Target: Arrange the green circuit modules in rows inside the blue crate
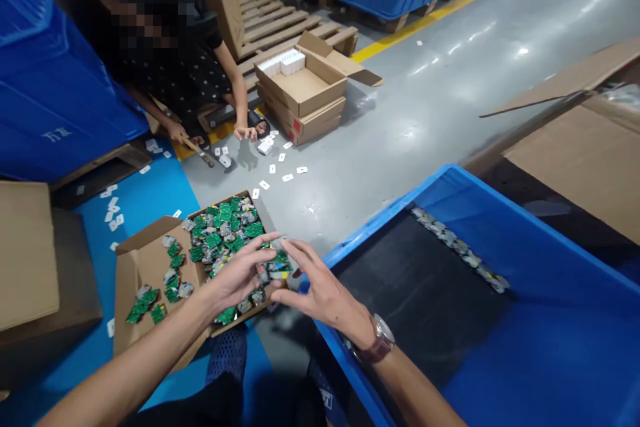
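Note:
Over the box, my left hand (241, 275) is closed around a green circuit board (278, 261) with grey, blue and yellow parts on it. My right hand (323, 290), a watch on its wrist, is curved around the board's right side with thumb and fingers apart. Whether its fingertips touch the board I cannot tell. Below lies an open cardboard box (123, 280) heaped with similar circuit boards (227, 219), several of them on its flap. To the right, a row of grey boards (463, 250) lines the dark sheet (400, 293) inside a blue bin (565, 347).
Across from me, a person's hand (245, 132) hovers over the floor, while the other holds a brush-like tool (200, 152). Small white pieces (287, 177) are scattered around. Stacked cartons (320, 97) stand beside a wooden pallet (273, 23). Another blue bin (70, 93) is at left.

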Tool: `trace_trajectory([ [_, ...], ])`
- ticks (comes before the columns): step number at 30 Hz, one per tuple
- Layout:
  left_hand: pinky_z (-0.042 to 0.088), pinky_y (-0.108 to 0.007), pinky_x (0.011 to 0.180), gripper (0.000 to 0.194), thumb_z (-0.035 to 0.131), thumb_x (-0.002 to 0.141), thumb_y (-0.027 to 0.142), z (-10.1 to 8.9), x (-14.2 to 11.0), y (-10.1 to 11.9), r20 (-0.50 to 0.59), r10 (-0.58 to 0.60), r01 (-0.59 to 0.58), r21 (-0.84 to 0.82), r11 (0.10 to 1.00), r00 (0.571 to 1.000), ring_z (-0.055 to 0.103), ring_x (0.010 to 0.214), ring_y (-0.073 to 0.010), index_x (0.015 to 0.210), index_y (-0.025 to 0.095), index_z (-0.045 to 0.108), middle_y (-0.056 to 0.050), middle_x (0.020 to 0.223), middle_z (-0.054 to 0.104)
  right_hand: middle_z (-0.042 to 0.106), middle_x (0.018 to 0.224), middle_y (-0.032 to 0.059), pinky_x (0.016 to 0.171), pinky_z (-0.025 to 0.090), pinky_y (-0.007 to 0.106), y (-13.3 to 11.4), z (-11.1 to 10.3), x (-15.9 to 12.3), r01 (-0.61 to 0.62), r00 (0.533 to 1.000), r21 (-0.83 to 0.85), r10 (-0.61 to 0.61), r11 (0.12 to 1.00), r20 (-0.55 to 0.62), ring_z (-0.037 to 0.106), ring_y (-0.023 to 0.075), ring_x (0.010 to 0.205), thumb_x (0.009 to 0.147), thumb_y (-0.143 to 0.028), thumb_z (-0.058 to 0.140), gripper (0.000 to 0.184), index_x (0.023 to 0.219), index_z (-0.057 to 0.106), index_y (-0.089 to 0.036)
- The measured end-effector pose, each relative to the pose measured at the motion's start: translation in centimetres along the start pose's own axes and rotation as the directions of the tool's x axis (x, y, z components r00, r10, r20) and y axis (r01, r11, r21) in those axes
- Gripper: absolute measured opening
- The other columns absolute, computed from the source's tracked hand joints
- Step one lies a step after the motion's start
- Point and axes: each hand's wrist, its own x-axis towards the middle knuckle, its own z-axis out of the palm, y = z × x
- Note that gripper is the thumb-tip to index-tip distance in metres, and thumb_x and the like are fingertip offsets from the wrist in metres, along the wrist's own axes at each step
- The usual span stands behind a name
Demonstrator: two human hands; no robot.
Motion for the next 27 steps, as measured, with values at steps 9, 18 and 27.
trace_trajectory([
  [9, 0.058, -0.033, 0.087, 0.071, 0.084, 0.078, 0.035, 7.1, 0.2, -0.8, 0.156, 0.073, -0.092, 0.119, 0.989, 0.985, 0.066, 0.112, -0.0250, 0.142, 0.026, 0.057, -0.010, 0.140, 0.061, 0.069, 0.120, 0.0077, 0.090, 0.058, 0.040, 2.0, -2.2, -3.6, -0.216, 0.841, 0.634, 0.471, 0.742, -0.265, 0.067, 0.0229, 0.103, 0.086, -0.043, 0.073, 0.040, 0.123, 0.067, -0.028],
  [18, 0.059, -0.026, 0.067, 0.082, 0.087, 0.073, 0.028, 10.5, 0.7, -3.8, 0.391, 0.044, -0.102, 0.128, 0.986, 0.919, 0.061, 0.124, -0.0347, 0.148, 0.028, 0.051, -0.013, 0.151, 0.053, 0.072, 0.101, 0.0058, 0.071, 0.056, 0.032, 3.2, -4.7, -7.1, -0.156, 0.734, 0.906, 0.660, 0.394, -0.161, 0.067, 0.0198, 0.085, 0.067, -0.032, 0.090, 0.054, 0.115, 0.069, -0.023],
  [27, 0.056, -0.022, 0.056, 0.081, 0.087, 0.071, 0.041, 8.9, 0.1, -6.6, 0.287, -0.047, -0.029, 0.257, 0.966, 0.957, 0.044, 0.141, -0.0421, 0.143, 0.021, 0.056, -0.019, 0.158, 0.041, 0.070, 0.085, 0.0009, 0.057, 0.051, 0.026, 14.5, -8.5, -7.7, -0.243, 0.454, 0.739, 0.747, 0.628, -0.485, 0.064, 0.0155, 0.069, 0.056, -0.031, 0.092, 0.061, 0.110, 0.067, -0.019],
])
